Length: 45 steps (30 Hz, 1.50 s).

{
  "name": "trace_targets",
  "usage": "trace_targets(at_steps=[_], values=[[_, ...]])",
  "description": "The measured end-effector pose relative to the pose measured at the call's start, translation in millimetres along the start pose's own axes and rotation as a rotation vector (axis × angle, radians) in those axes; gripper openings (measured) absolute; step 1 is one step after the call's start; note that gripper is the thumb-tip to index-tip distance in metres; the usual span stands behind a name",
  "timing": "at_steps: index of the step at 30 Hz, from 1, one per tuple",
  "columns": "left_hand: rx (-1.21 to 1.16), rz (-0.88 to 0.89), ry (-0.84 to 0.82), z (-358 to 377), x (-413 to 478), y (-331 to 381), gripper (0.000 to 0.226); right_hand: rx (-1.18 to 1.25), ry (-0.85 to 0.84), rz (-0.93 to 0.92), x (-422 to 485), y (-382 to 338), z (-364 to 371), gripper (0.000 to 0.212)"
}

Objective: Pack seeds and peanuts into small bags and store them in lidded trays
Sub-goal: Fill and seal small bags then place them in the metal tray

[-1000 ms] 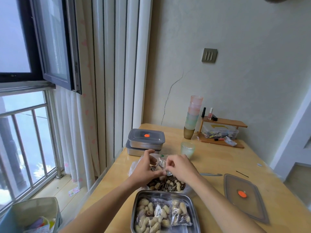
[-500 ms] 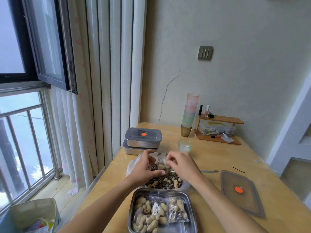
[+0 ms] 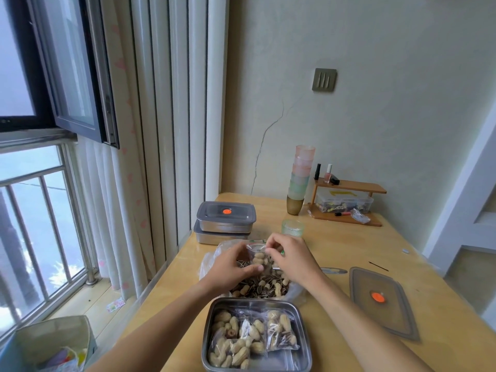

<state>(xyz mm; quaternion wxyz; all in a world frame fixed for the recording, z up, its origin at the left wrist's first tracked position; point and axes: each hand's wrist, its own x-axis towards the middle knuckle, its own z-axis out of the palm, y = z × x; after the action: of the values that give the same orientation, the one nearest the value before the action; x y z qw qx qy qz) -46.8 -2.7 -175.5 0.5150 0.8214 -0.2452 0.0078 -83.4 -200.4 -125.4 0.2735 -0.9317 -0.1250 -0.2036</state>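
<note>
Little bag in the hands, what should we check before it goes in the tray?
1. Little bag is partly full: ok.
2. Left hand and right hand both hold it: ok.
3. Bag top pressed closed: cannot tell.
4. Tray is open, with bare room near its front: ok.
5. Lid lies on the table, right of the tray: ok.
</note>
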Motion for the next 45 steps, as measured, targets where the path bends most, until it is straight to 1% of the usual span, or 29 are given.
trace_targets(at_steps=[2,3,7,11,13,15,16,19,21,23,26,28,30,32,35,39,45], values=[[-0.111,-0.013,-0.013,-0.6,-3.5,8.1,0.031,0.076,-0.004,0.016,-1.8,-2.7,-0.5,0.012],[-0.185,-0.026,-0.025,-1.0,-5.0,11.8,0.025,0.133,0.009,0.044,-2.5,-2.8,-0.6,0.013],[-0.447,-0.101,-0.055,-4.2,-9.5,19.0,0.028,0.417,0.017,0.166,-6.0,0.5,1.4,0.009],[-0.572,-0.176,-0.082,-1.7,-7.7,20.7,0.028,0.613,-0.007,0.238,-8.1,0.2,5.1,0.015],[-0.629,-0.204,-0.087,1.0,-5.0,20.0,0.028,0.666,-0.011,0.248,-8.5,0.1,7.2,0.015],[-0.674,-0.231,-0.082,3.3,-2.5,19.3,0.021,0.712,0.002,0.267,-9.3,0.3,10.1,0.014],[-0.684,-0.243,-0.081,4.3,-1.5,19.2,0.021,0.738,0.017,0.282,-9.9,0.1,12.0,0.014],[-0.681,-0.265,-0.106,5.6,3.2,16.1,0.042,0.821,0.073,0.315,-12.0,-0.9,19.5,0.015],[-0.696,-0.269,-0.148,2.4,4.9,15.0,0.047,0.87,0.1,0.328,-12.0,1.6,24.1,0.015],[-0.688,-0.262,-0.187,-1.9,4.6,14.3,0.044,0.897,0.114,0.323,-10.7,7.5,26.4,0.015],[-0.705,-0.255,-0.174,-6.1,4.6,8.2,0.04,0.898,0.098,0.304,-7.5,17.0,27.7,0.015],[-0.701,-0.261,-0.137,-5.6,6.2,5.6,0.035,0.88,0.053,0.296,-4.7,22.8,30.9,0.017],[-0.663,-0.258,-0.09,-3.8,8.7,5.0,0.029,0.866,-0.027,0.31,-1.0,27.1,36.5,0.019],[-0.624,-0.256,-0.059,-2.4,11.0,7.4,0.027,0.845,-0.07,0.307,3.5,30.2,43.3,0.017],[-0.559,-0.226,-0.036,-2.2,15.2,11.8,0.023,0.852,-0.007,0.317,10.5,34.6,50.3,0.009],[-0.514,-0.156,0.01,-3.2,20.0,12.3,0.021,0.911,0.035,0.34,11.4,36.7,53.5,0.015],[-0.533,-0.186,0.049,5.3,22.3,5.1,0.02,0.919,0.057,0.304,6.3,30.3,49.2,0.01]])
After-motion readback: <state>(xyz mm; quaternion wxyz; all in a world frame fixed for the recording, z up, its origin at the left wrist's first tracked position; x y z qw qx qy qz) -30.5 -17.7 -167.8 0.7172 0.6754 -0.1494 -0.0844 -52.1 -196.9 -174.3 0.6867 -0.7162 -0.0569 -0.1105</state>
